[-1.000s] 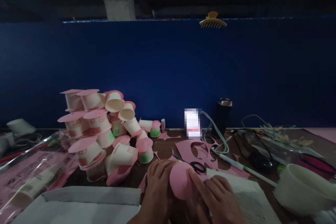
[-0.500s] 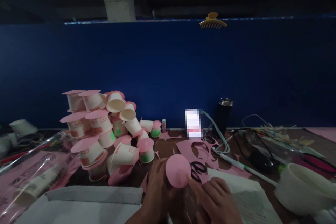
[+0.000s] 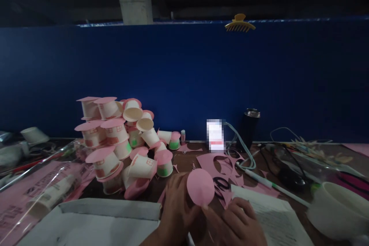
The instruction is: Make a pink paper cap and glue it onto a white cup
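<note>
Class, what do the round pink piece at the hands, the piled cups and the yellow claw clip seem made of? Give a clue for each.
Pink piece: probably matte paper or thin card; its face shows no gloss.
Cups: likely paper too, their smooth, pale walls looking dull.
Claw clip: perhaps hard plastic, evenly yellow with stiff-looking teeth.

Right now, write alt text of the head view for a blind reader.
The left hand holds a pink disc while the right hand touches its lower edge. Pink-topped paper cups are piled at left before a blue partition.
</note>
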Tool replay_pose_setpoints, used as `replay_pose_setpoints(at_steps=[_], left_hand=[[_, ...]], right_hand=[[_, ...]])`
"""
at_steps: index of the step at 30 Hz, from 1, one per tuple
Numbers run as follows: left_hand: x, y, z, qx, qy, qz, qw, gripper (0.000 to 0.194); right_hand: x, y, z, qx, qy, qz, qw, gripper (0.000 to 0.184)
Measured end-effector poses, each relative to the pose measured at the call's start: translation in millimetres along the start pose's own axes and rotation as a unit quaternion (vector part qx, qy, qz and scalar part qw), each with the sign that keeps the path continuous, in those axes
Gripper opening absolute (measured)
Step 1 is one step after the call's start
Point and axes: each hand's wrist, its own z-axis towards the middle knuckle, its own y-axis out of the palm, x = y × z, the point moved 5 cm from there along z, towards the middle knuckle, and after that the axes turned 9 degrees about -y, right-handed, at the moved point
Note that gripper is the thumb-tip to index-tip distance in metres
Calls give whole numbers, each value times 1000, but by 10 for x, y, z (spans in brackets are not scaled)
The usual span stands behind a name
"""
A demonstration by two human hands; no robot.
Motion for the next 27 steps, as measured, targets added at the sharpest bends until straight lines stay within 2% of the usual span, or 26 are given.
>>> replay_pose_setpoints(at_steps=[6, 16, 27], left_hand=[[55, -19, 4, 1, 14, 43, 999, 54], [100, -8, -15, 20, 1, 64, 998, 48], [99, -5, -7, 17, -12, 68, 997, 50]], right_hand=[[-7, 4, 8, 9, 5, -12, 1000, 28], [0, 146, -114, -54, 37, 4, 998, 43], [-13, 122, -82, -50, 35, 12, 998, 38]])
